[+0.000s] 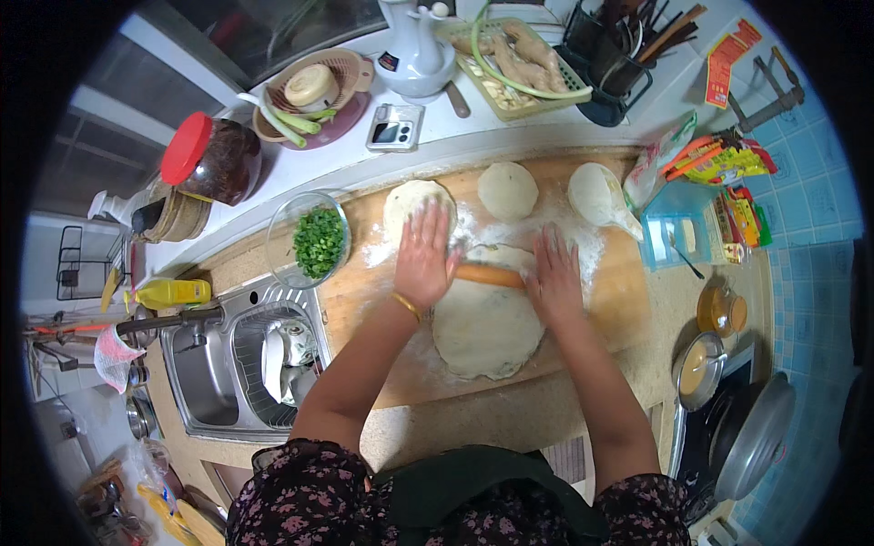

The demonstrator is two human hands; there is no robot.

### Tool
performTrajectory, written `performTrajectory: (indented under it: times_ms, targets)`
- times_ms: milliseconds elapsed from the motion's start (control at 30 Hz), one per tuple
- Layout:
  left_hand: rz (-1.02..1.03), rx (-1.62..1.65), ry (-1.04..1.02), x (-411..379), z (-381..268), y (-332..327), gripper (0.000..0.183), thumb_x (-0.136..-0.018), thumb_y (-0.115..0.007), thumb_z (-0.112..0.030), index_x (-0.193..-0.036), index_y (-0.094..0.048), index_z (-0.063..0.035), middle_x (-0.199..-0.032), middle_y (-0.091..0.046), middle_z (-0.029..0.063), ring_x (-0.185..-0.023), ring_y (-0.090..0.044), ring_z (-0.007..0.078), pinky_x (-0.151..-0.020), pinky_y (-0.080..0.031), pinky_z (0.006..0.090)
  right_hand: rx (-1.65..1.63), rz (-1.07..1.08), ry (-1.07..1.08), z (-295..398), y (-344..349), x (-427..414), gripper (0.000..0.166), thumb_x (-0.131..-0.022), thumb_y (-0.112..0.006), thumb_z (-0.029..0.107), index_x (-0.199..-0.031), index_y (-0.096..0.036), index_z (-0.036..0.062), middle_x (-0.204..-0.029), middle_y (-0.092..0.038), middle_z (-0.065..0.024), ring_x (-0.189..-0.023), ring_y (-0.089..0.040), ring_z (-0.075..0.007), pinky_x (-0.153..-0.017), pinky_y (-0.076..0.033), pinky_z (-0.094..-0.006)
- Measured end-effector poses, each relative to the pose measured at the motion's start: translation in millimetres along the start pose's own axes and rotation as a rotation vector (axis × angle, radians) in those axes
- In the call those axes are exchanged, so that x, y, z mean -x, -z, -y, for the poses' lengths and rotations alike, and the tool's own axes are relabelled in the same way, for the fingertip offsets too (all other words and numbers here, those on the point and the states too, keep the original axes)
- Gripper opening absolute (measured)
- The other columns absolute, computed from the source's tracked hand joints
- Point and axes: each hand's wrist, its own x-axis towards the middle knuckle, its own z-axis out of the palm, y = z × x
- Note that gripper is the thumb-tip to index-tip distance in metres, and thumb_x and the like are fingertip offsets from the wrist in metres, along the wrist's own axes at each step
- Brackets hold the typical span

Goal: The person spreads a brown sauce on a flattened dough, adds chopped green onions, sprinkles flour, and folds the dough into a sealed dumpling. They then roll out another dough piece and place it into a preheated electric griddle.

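Observation:
A wooden rolling pin (pixel 489 275) lies across a broad flattened sheet of dough (pixel 488 334) on a floured wooden board (pixel 618 300). On the pin's left end rests the palm of my left hand (pixel 425 254), its fingers stretched forward and reaching over a dough round (pixel 403 201). My right hand (pixel 556 276) covers the other end in the same way, fingers pointing away from me. Both hands hide the pin's ends. Farther back on the board are another dough round (pixel 507 192) and a pale scoop-shaped thing (pixel 601 196), partly white with flour.
A glass bowl of chopped greens (pixel 318 242) stands left of the board, near a steel sink (pixel 205 382). Behind are a phone (pixel 395 127), a red-lidded jar (pixel 212 160) and a basket of ginger (pixel 522 61). Rightward sit a blue container (pixel 672 228), a bowl of yellowish liquid (pixel 698 368) and a pan (pixel 754 437).

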Motion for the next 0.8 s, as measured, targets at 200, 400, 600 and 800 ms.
performTrajectory:
  times_ms: [200, 400, 600, 800]
  targets:
    - [0.316, 0.256, 0.018, 136.8, -40.4, 50.4, 0.079, -0.099, -0.062, -0.033, -0.162, -0.033, 0.0048, -0.167, -0.034, 0.0274, -0.156, -0.032, 0.0437, -0.129, -0.024, 0.0557, -0.224, 0.112, 0.1, 11.6, 15.7, 83.4, 0.052, -0.088, -0.078, 0.021, -0.138, -0.067, 0.0156, -0.132, -0.065, -0.0114, -0.129, -0.058, -0.0347, -0.124, -0.032, -0.0609]
    - [0.137, 0.157, 0.292, 188.8, -79.3, 42.9, 0.077, -0.101, -0.058, -0.036, -0.161, -0.033, 0.0057, -0.167, -0.034, 0.0288, -0.156, -0.03, 0.0448, -0.128, -0.024, 0.0582, -0.151, 0.18, 0.484, 0.3, 25.9, 32.5, 0.059, -0.088, -0.078, 0.021, -0.145, -0.061, 0.0165, -0.147, -0.057, -0.0113, -0.14, -0.051, -0.0337, -0.125, -0.03, -0.0584]
    - [-0.2, -0.082, 0.623, 98.0, -3.3, 19.3, 0.073, -0.104, -0.053, -0.032, -0.161, -0.032, 0.0091, -0.165, -0.037, 0.0308, -0.154, -0.033, 0.0466, -0.128, -0.024, 0.0581, -0.115, 0.036, 0.486, 51.6, -15.2, -85.7, 0.076, -0.093, -0.074, 0.031, -0.159, -0.044, 0.0072, -0.172, -0.034, -0.0131, -0.162, -0.025, -0.0312, -0.13, -0.02, -0.0595]
    - [-0.03, 0.026, 0.612, 177.4, -90.3, 22.4, 0.076, -0.1, -0.059, -0.028, -0.161, -0.03, 0.0084, -0.166, -0.035, 0.0306, -0.156, -0.03, 0.0463, -0.129, -0.021, 0.0575, -0.061, 0.19, 0.728, 10.2, 4.6, -12.3, 0.063, -0.095, -0.074, 0.035, -0.151, -0.057, 0.0142, -0.16, -0.051, -0.0108, -0.153, -0.04, -0.0303, -0.129, -0.026, -0.0578]
